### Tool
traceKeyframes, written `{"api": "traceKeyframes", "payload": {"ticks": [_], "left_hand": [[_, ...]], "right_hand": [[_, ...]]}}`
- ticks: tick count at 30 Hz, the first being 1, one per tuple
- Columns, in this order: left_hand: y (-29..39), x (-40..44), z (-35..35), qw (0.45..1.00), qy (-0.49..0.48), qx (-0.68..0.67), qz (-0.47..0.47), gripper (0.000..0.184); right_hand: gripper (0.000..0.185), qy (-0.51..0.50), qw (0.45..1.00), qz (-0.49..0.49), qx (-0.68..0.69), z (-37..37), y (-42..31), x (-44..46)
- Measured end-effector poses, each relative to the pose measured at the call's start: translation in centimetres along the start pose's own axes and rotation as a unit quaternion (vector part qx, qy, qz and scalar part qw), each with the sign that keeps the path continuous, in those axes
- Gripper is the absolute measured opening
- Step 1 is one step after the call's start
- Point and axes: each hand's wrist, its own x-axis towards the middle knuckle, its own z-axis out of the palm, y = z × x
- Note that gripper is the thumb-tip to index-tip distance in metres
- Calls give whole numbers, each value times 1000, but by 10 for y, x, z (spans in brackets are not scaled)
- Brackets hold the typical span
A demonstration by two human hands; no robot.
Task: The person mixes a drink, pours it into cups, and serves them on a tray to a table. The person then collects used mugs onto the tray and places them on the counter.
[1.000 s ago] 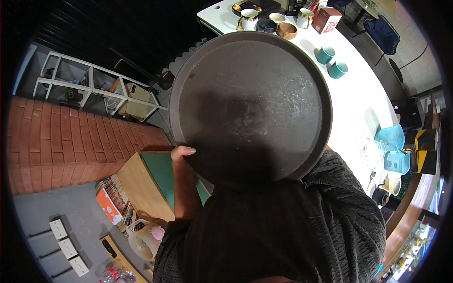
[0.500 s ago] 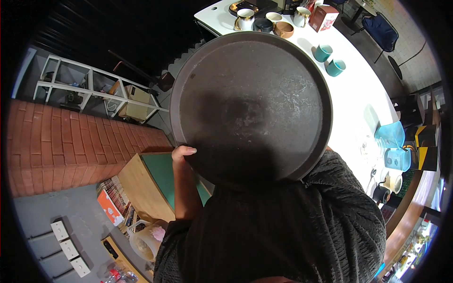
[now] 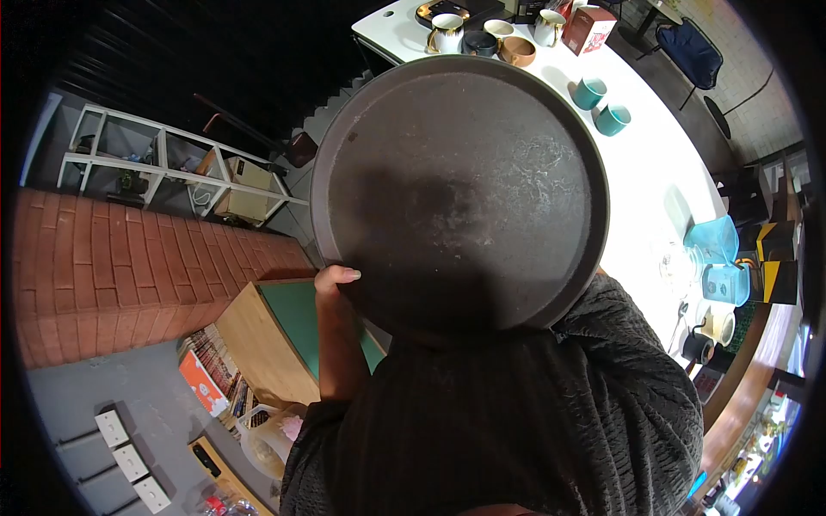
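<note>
A red-brick wall fills the far left of the room, well apart from the round dark tray in front of the person's body. A white-framed shelf stands to the upper left of the tray, while a row of books and a wooden cabinet sit to its lower left. I can see the left hand clamped on the tray's lower left rim: the thumb lies over the edge onto the scuffed upper face, and the other fingers are hidden behind it. Nearly all of the tray spreads right of that grip and outward from it. Past the tray's far edge, a white-and-gold mug, a black cup and a brown cup stand close together. The right hand is mostly hidden; only a sliver of skin shows beside the tray's right rim, so I can't tell how its fingers are set. Two teal cups stand near the tray's upper right, on the white table. Farther right of the tray are blue containers and black-and-yellow boxes.
</note>
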Motion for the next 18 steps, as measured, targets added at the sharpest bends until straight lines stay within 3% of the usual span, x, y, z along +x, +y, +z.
{"api": "traceKeyframes", "payload": {"ticks": [2, 3, 5, 7, 8, 10, 13, 18], "left_hand": [[0, 8, 19, 992, -59, -109, 2, 60], [0, 12, 31, 993, -69, -37, 93, 60], [3, 18, 52, 980, -81, 34, 180, 60], [7, 22, 68, 985, 107, -62, 122, 61], [4, 24, 66, 986, 104, -62, 119, 61], [0, 27, 62, 966, 201, -39, 160, 63], [8, 34, 54, 967, 164, -125, 152, 63], [18, 41, 16, 975, 95, -153, 129, 64]], "right_hand": [[50, 11, 1000, 11, 3, -1, 3, 1], [50, 17, 1000, 19, 5, -2, 6, 3], [50, 33, 999, 41, 8, -2, 13, 6], [50, 50, 996, 68, 12, -5, 24, 12], [50, 60, 995, 84, 13, -5, 30, 15], [50, 79, 990, 118, 16, -7, 43, 20], [50, 122, 976, 175, 31, -18, 61, 18], [49, 252, 923, 271, 104, -57, 71, -15]]}}
